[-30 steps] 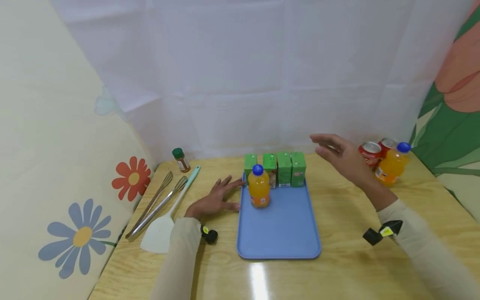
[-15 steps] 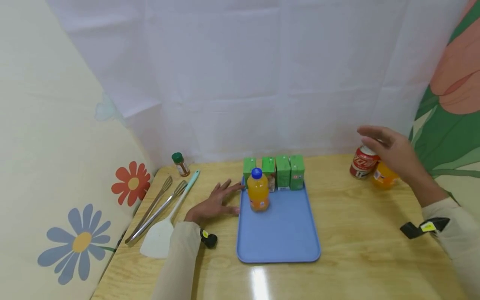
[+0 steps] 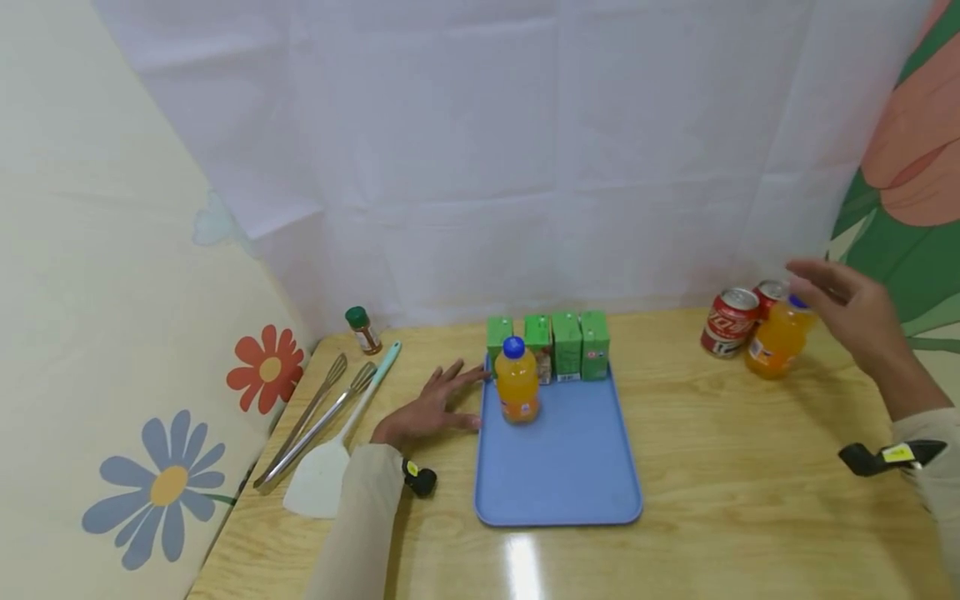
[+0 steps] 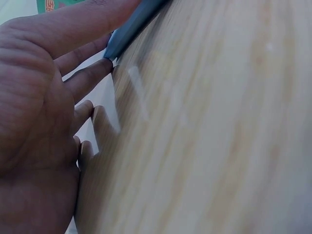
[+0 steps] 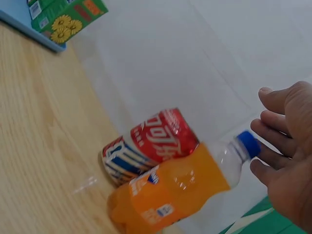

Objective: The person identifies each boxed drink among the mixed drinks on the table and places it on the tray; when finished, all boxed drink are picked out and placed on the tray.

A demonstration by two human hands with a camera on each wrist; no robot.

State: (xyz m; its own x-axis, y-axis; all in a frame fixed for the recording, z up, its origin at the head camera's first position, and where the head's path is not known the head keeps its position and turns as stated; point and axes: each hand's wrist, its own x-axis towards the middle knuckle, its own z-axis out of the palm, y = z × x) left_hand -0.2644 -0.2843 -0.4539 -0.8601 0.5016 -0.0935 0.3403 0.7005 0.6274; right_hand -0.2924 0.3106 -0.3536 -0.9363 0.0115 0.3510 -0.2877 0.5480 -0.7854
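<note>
My right hand (image 3: 855, 312) is at the blue cap of an orange drink bottle (image 3: 777, 340), its fingers spread around the cap without gripping it. In the right wrist view the bottle (image 5: 170, 187) stands against a red soda can (image 5: 151, 144). Two such cans, the nearer soda can (image 3: 729, 323) among them, stand left of and behind the bottle. My left hand (image 3: 431, 406) lies with fingers extended at the left rim of a blue tray (image 3: 558, 475). On the tray stand a second orange drink bottle (image 3: 517, 383) and several green drink cartons (image 3: 567, 346) in a row along its far end.
Left of the left arm lie a white turner (image 3: 318, 479) with a mint handle, metal tongs (image 3: 318, 425), and a small green-capped spice jar (image 3: 363, 331) farther back. A white cloth (image 3: 450, 167) hangs behind the wooden table (image 3: 690, 517).
My right hand has moved right, from above the space beside the cartons, past the cans to the bottle's cap. The left hand stays at the tray's rim.
</note>
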